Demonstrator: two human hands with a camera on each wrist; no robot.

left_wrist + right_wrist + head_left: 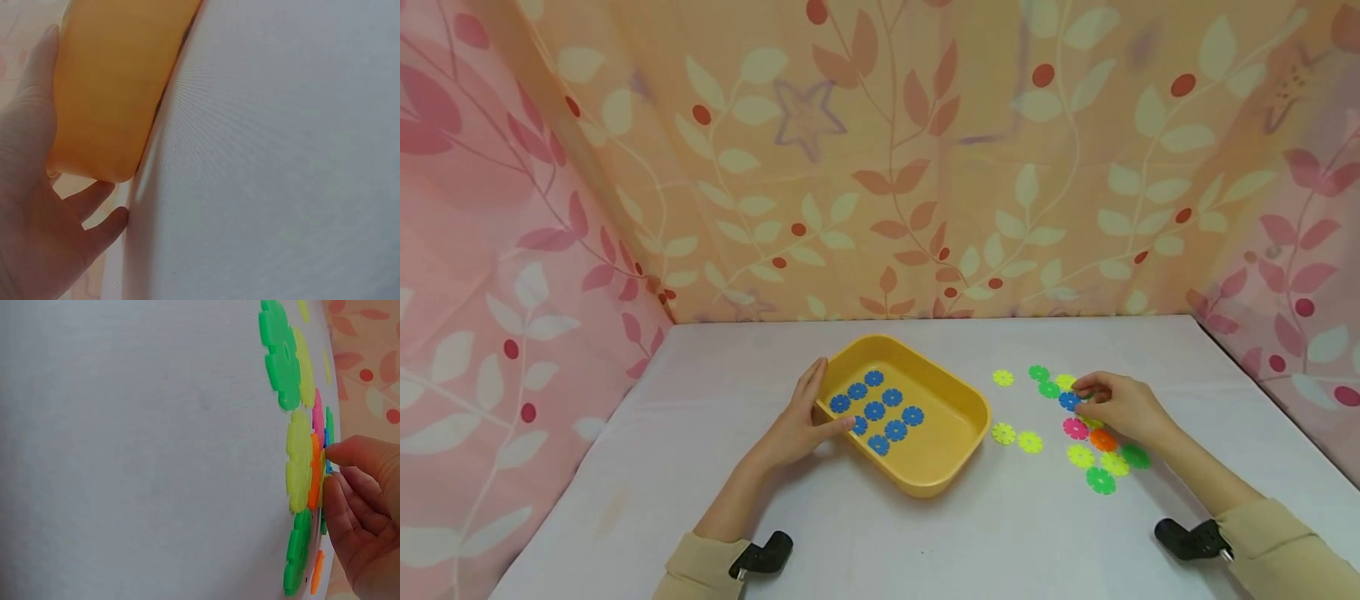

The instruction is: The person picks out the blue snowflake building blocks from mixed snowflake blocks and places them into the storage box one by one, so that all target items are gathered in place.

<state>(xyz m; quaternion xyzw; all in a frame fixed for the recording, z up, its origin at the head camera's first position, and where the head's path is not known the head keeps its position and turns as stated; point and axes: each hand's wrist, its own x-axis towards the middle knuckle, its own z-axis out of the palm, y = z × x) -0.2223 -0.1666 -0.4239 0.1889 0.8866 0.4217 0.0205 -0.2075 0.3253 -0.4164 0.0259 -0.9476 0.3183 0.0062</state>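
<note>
A yellow plastic tub [943, 392] stands at an angle on the table, with several blue notched flower-shaped discs [874, 410] laid in rows on its floor. My left hand [797, 421] holds the tub's left corner, thumb over the rim and fingers along the outer wall. In the left wrist view, that hand [53, 200] touches the tub's side [112, 94]. My right hand [1123, 404] is at the loose discs, thumb and forefinger pinching a blue disc [1068, 401]. The right wrist view shows those fingertips [334, 452] at the blue disc's edge; the hand partly hides discs beyond it.
Around the right hand lie green [1101, 481], yellow [1081, 456], pink [1076, 428] and orange [1103, 440] discs, some touching. A few yellow discs [1003, 433] lie between them and the tub. Patterned curtains [880, 167] hang behind the white table [1000, 542].
</note>
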